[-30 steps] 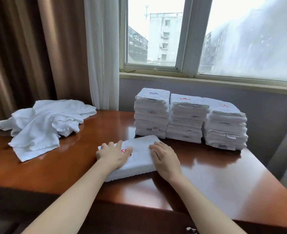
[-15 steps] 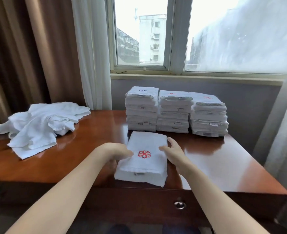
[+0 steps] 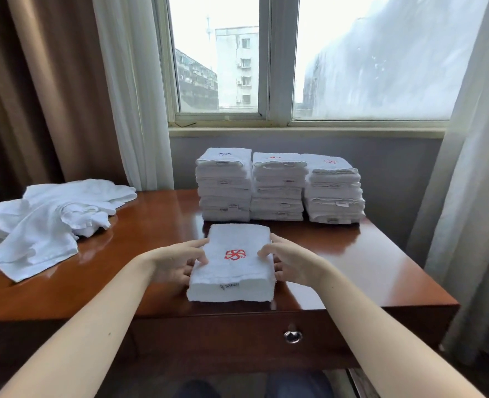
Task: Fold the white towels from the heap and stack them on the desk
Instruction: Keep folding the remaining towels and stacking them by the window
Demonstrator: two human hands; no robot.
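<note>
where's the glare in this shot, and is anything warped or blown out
head view: sky through the window is blown out white; daylight glare streaks the glossy desk right of the folded towel; the wide-angle lens bows the curtains at the frame edges; the red emblem is sharp.

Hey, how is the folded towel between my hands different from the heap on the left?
The folded towel is a neat flat rectangle; the heap is loose and crumpled. The folded towel shows a red emblem; the heap shows none. Both are white.
</note>
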